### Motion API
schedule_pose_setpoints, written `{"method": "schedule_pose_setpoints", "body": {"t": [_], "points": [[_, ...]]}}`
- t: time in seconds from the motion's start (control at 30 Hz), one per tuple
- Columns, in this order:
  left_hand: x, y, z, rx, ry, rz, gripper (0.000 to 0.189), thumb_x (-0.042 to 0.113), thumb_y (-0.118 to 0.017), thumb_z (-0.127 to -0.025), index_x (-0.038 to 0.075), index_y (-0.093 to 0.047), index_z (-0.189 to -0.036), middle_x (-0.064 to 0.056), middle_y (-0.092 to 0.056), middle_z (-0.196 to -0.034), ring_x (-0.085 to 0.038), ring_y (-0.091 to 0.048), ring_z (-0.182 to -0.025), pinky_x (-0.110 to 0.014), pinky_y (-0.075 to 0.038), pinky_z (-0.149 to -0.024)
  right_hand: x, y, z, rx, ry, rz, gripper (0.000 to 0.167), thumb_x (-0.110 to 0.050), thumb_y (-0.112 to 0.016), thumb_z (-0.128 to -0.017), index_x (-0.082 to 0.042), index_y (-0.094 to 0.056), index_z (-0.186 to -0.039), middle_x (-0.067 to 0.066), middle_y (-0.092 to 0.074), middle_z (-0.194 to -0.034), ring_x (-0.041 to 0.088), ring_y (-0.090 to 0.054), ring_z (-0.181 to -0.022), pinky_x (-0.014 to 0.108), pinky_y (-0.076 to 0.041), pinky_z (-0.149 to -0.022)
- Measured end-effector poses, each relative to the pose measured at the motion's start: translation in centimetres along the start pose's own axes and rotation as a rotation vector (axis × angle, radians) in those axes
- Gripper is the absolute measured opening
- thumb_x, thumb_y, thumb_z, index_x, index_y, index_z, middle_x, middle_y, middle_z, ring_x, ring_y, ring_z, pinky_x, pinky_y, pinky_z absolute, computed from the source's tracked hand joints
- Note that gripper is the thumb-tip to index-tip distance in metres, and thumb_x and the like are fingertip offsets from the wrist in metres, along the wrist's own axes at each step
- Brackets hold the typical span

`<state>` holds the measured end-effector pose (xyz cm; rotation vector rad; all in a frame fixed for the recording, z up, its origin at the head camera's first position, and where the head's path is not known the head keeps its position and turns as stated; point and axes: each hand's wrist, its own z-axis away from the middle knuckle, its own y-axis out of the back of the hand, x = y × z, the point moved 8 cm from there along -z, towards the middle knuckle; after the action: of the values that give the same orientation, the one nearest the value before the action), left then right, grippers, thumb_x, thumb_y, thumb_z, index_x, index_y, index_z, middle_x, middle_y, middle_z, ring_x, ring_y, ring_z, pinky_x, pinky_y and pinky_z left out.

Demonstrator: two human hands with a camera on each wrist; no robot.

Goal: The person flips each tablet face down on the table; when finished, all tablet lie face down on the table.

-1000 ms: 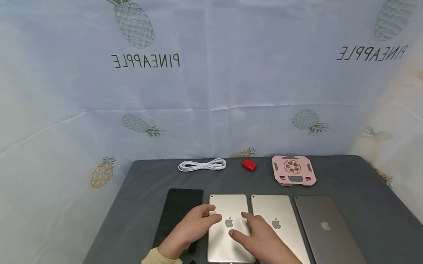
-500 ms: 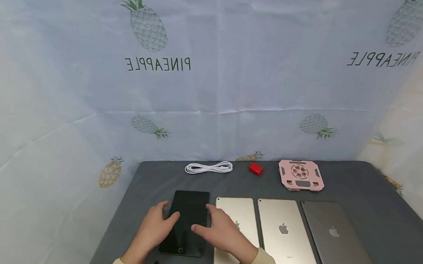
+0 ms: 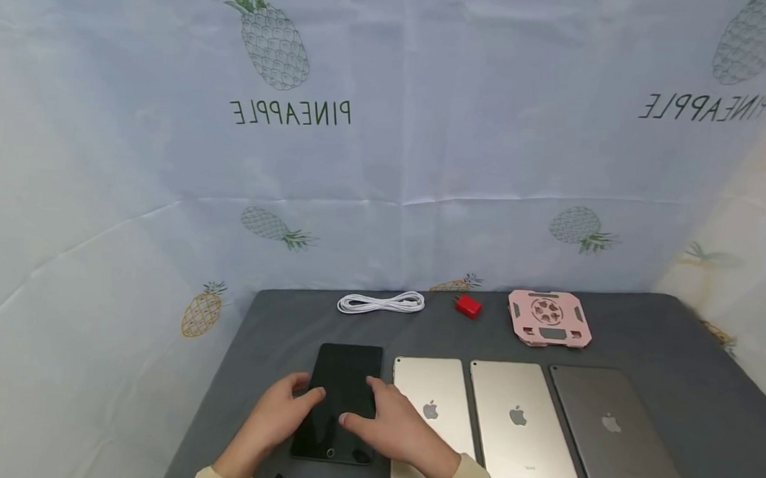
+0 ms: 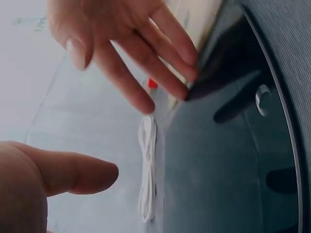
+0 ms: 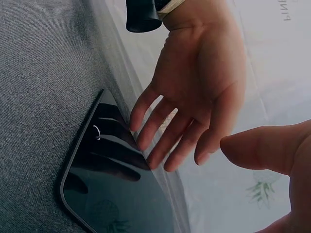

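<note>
A black tablet (image 3: 342, 396) lies screen up, its round home button toward the front edge. At its left edge is my left hand (image 3: 278, 415), fingers spread and thumb above the screen. My right hand (image 3: 395, 429) is at the right edge, its thumb also over the screen. In the right wrist view the left hand's fingertips (image 5: 146, 150) reach down to the tablet's edge; whether they touch cannot be told. The left wrist view shows the right hand's fingers (image 4: 146, 60) at the opposite edge. Neither hand grips anything.
To the right lie two gold tablets (image 3: 441, 430) (image 3: 522, 437) and a dark grey one (image 3: 620, 432), backs up. Behind them are a coiled white cable (image 3: 380, 302), a red plug adapter (image 3: 467, 306) and a pink stand with a fan pattern (image 3: 550, 318). A patterned curtain (image 3: 400, 153) stands behind the table.
Both hands have moved left from the nearer gold tablet to the black tablet, then lowered slightly toward its sides. The view has shifted a little. The tablets have stayed in place.
</note>
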<state>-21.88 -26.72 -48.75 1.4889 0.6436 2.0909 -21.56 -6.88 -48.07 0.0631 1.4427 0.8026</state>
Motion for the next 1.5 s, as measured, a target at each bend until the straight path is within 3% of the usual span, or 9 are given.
{"method": "schedule_pose_setpoints", "body": {"t": [0.27, 0.53, 0.8, 1.0, 1.27, 1.5], "points": [[0.2, 0.1, 0.1, -0.025, 0.003, 0.126, 0.069, 0.035, -0.066, -0.106, -0.009, -0.048, -0.155, -0.035, -0.053, -0.155, -0.054, -0.052, -0.143, -0.064, -0.054, -0.105, 0.0, -0.1, 0.1, -0.005, -0.007, -0.042, 0.089, -0.042, -0.078, -0.093, 0.011, -0.046, -0.156, 0.033, -0.052, -0.157, 0.052, -0.054, -0.144, 0.070, -0.049, -0.111], [-0.4, 0.4, -0.2, -0.111, 0.060, 0.285, 0.063, 0.024, -0.066, -0.104, -0.009, -0.048, -0.155, -0.030, -0.063, -0.145, -0.052, -0.058, -0.137, -0.061, -0.058, -0.099, 0.3, 0.3, 0.1, -0.005, -0.021, -0.057, 0.091, -0.041, -0.081, -0.090, 0.011, -0.046, -0.155, 0.032, -0.056, -0.154, 0.050, -0.060, -0.139, 0.069, -0.052, -0.108], [0.7, 1.2, -0.1, -0.157, 0.041, 0.292, 0.064, 0.023, -0.067, -0.104, -0.005, -0.047, -0.158, -0.035, -0.054, -0.153, -0.058, -0.058, -0.133, -0.059, -0.062, -0.089, 0.4, 0.5, 0.1, -0.015, -0.043, -0.094, 0.094, -0.038, -0.084, -0.087, 0.011, -0.044, -0.157, 0.028, -0.060, -0.150, 0.045, -0.062, -0.137, 0.066, -0.052, -0.110], [1.5, 2.0, 0.4, -0.170, 0.031, 0.308, 0.071, 0.025, -0.068, -0.105, -0.006, -0.039, -0.162, -0.033, -0.053, -0.156, -0.046, -0.063, -0.129, -0.056, -0.063, -0.089, 0.4, 0.4, 0.1, -0.035, -0.074, -0.110, 0.093, -0.039, -0.084, -0.087, 0.007, -0.045, -0.158, 0.022, -0.063, -0.149, 0.042, -0.064, -0.135, 0.064, -0.054, -0.108], [2.7, 2.5, 1.4, -0.217, -0.007, 0.326, 0.072, 0.023, -0.063, -0.108, -0.010, -0.032, -0.163, -0.037, -0.041, -0.164, -0.054, -0.046, -0.149, -0.060, -0.061, -0.097, 0.4, 0.5, 0.3, -0.050, -0.080, -0.177, 0.089, -0.039, -0.082, -0.091, 0.006, -0.045, -0.158, 0.023, -0.064, -0.147, 0.043, -0.068, -0.127, 0.062, -0.059, -0.100], [3.8, 2.6, 1.7, -0.199, -0.042, 0.333, 0.069, 0.021, -0.064, -0.107, -0.011, -0.037, -0.161, -0.034, -0.047, -0.161, -0.050, -0.050, -0.148, -0.057, -0.062, -0.098, 0.1, 0.9, 0.4, -0.029, -0.062, -0.152, 0.090, -0.047, -0.079, -0.092, 0.006, -0.047, -0.157, 0.024, -0.064, -0.147, 0.041, -0.069, -0.125, 0.059, -0.060, -0.098]]}}
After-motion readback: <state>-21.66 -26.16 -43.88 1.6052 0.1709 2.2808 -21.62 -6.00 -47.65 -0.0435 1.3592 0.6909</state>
